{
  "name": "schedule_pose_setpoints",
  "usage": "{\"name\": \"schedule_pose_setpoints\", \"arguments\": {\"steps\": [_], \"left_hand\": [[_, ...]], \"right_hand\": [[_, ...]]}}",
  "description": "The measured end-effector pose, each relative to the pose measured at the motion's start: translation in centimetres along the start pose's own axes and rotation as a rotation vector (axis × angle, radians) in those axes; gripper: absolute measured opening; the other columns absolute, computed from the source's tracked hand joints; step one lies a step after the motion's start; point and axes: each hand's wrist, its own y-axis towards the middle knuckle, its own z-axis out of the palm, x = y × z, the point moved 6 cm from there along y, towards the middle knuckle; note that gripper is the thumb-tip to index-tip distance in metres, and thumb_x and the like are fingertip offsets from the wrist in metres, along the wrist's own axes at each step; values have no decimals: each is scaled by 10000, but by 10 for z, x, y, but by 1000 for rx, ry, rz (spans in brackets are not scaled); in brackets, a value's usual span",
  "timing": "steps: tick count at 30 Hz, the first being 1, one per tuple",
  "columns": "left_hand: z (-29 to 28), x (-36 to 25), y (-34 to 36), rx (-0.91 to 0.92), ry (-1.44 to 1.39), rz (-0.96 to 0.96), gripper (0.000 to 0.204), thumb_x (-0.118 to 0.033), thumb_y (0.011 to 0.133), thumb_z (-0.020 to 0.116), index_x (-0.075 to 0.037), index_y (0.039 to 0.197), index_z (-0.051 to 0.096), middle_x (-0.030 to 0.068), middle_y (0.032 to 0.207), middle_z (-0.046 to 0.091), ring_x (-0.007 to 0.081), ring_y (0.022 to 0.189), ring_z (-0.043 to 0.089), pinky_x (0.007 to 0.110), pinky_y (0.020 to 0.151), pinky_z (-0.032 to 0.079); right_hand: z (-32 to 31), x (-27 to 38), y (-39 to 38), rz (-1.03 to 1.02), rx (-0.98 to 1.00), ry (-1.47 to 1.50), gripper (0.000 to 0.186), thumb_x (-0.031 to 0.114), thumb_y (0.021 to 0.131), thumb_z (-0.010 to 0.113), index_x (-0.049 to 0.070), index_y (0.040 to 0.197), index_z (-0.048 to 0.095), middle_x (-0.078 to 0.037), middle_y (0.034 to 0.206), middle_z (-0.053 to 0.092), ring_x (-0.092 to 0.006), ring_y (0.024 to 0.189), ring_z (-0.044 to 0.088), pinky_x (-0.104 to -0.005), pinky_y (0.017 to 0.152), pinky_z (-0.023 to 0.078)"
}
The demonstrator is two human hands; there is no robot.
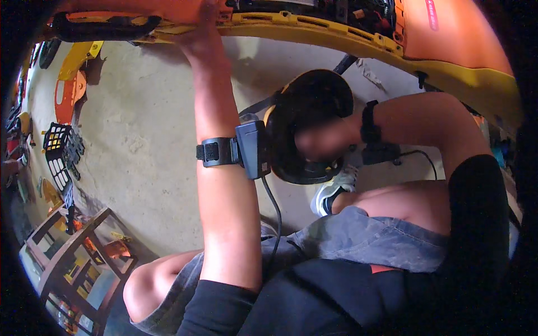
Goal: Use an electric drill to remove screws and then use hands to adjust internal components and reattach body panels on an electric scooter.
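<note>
My left arm reaches up to a large orange and yellow machine body, and my left hand (204,35) lies over its yellow lower frame edge (269,29), apparently gripping it; the fingertips are hard to see. Beneath the body, right of my left forearm, a round black wheel-like part (322,87) with a yellow edge and a hollow middle stands tilted. My right hand (326,139) reaches into that hollow from the right, and its fingers are blurred. Both forearms wear black straps with a small device (252,150) and cable.
A brown wooden chair-like frame (73,252) stands at the lower left. Beyond it lie a black grid-like part (57,140) and orange and yellow pieces (67,98) on the concrete floor (137,129). My shoe (330,196) rests just under the round part.
</note>
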Motion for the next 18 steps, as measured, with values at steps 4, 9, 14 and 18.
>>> {"name": "schedule_pose_setpoints", "arguments": {"steps": [4, 9, 14, 18], "left_hand": [[-9, 14, 9, 20, -121, -46, 950, -181, 837, 757, -31, 1507, 101, 123, 1489, 329, 251, 1315, 377, 389, 1123, 306], [-28, 28, 24, -40, -39, -46, 1002, -172, 824, 770, -41, 1509, 50, 118, 1484, 323, 254, 1314, 375, 387, 1107, 335], [17, -16, -10, -82, 256, 45, 947, -205, 828, 769, -32, 1499, 123, 117, 1453, 374, 247, 1266, 433, 376, 1082, 359], [4, -3, -6, -24, 151, -155, 778, -237, 852, 746, -20, 1451, 300, 104, 1381, 461, 229, 1203, 485, 373, 1035, 393]], "right_hand": [[2, -2, 0, 21, -44, -70, 301, 236, 816, 650, -15, 981, 675, -244, 925, 676, -403, 934, 649, -465, 879, 492], [5, 22, 4, 41, 185, -668, 289, 241, 843, 607, -15, 967, 663, -235, 913, 665, -407, 922, 643, -479, 852, 498], [11, 8, -2, -102, 318, -809, 218, 167, 811, 602, -8, 939, 614, -221, 875, 615, -426, 894, 615, -500, 800, 500], [3, 25, -17, -179, 328, -917, 198, 98, 755, 593, -15, 915, 622, -224, 865, 615, -408, 879, 629, -487, 779, 523]]}}
